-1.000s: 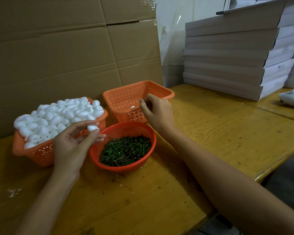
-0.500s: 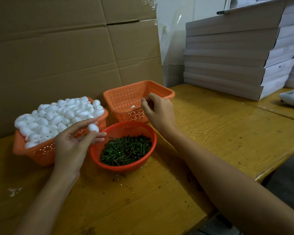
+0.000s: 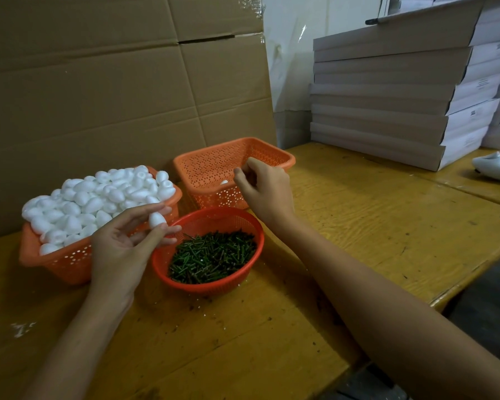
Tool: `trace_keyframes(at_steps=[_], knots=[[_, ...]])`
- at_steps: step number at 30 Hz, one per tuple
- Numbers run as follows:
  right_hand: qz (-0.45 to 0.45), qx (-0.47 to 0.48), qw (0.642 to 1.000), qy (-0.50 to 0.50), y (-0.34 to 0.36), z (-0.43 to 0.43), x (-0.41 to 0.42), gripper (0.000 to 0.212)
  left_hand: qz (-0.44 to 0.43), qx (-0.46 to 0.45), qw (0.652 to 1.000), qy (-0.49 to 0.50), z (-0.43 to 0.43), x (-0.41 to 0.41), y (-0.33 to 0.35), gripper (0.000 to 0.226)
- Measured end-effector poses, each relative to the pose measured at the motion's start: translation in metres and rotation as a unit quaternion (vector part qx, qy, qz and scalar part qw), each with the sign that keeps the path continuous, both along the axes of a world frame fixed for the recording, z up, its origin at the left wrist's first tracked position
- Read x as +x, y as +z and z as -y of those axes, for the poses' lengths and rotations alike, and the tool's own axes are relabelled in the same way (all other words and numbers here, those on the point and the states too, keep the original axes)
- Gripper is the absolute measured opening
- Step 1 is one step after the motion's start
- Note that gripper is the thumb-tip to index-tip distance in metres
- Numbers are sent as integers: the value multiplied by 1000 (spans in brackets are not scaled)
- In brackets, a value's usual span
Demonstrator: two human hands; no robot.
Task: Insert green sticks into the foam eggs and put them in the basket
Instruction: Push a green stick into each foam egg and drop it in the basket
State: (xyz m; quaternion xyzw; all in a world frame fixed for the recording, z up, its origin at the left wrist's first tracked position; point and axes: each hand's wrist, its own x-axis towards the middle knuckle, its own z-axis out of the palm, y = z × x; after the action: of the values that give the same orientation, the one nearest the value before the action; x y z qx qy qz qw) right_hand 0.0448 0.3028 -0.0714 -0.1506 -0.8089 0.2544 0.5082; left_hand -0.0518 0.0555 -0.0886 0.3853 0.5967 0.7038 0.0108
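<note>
Pinching one foam egg (image 3: 156, 219) between thumb and fingertips of the left hand (image 3: 119, 252), left of centre, with no stick showing in it yet. Hovering with the right hand (image 3: 264, 192) at the near rim of the receiving basket (image 3: 208, 166), just above centre; fingers curling inward, thumb close to fingertips, but not showing whether anything is pinched there. Lying inside that basket, against its near wall, just one white egg (image 3: 224, 182), too small to tell whether a stick is in it. Waiting just below, in the round red bowl (image 3: 244, 223) between the two hands, a thick heap of green sticks (image 3: 211, 255). Sitting heaped over its rim at the left, the supply basket (image 3: 67, 261) of bare foam eggs (image 3: 98, 194). Judging from that: barely beginning, with one egg apparently delivered, one in hand needing a stick, and nearly the whole pile remaining. Carrying all three containers, a yellow wooden counter (image 3: 358, 232), with cardboard (image 3: 98, 82) standing behind and flat boxes (image 3: 387, 111) stacking up at upper right.
</note>
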Motion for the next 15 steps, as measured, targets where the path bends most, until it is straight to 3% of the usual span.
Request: trace_keyframes(at_steps=[5, 7, 11, 15], knots=[[20, 26, 997, 71, 11, 13, 5, 32, 0, -1, 1000, -2, 0, 1, 1, 34], [73, 50, 987, 137, 17, 19, 9, 33, 6, -1, 1000, 0, 0, 2, 2, 38], [262, 119, 922, 258, 20, 38, 12, 32, 26, 5, 1000, 4, -1, 3, 3, 40], [392, 146, 864, 281, 18, 44, 15, 33, 26, -5, 1000, -2, -2, 2, 5, 30]])
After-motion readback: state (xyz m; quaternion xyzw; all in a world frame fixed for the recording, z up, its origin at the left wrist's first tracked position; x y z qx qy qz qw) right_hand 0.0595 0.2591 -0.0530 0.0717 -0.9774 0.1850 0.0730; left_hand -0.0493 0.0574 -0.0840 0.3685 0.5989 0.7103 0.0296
